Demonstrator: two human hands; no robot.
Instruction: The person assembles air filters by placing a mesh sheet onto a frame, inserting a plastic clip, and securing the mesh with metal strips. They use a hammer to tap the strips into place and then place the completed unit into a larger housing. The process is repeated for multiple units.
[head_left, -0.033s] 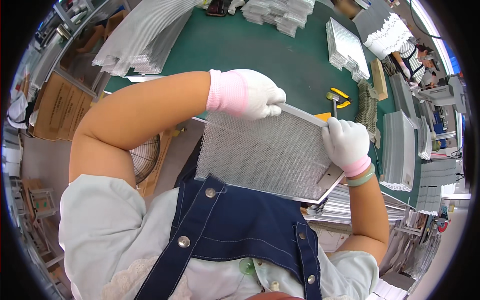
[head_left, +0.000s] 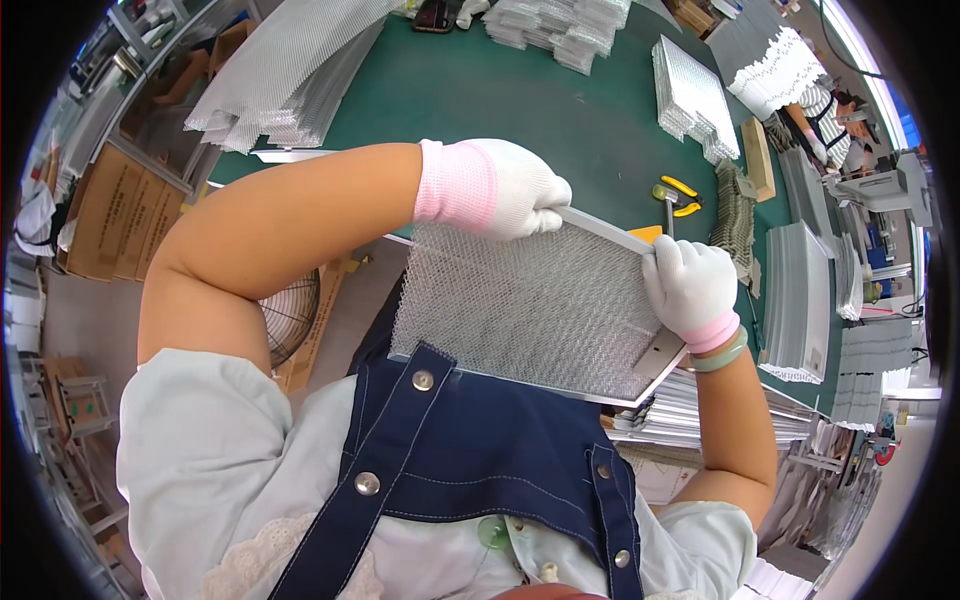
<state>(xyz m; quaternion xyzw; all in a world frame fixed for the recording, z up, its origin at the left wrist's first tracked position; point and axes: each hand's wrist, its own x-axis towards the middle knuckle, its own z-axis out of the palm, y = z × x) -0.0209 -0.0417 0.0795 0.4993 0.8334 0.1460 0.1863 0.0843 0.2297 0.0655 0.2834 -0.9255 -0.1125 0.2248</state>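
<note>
We hold a framed mesh panel (head_left: 530,310) over the near edge of the green table (head_left: 520,100), against our apron bib (head_left: 480,450). Long axis runs left-right, far edge dropping toward the right; mesh face tilted up at us. Left hand (head_left: 505,188), white glove w/ pink cuff, fingers curled tight on far left corner of the frame. Right hand (head_left: 690,285) clamped on far right corner, thumb along the side rail. Yellow-handled tool (head_left: 678,196) lies just beyond on the table. Mesh stacks (head_left: 700,100) further off.
</note>
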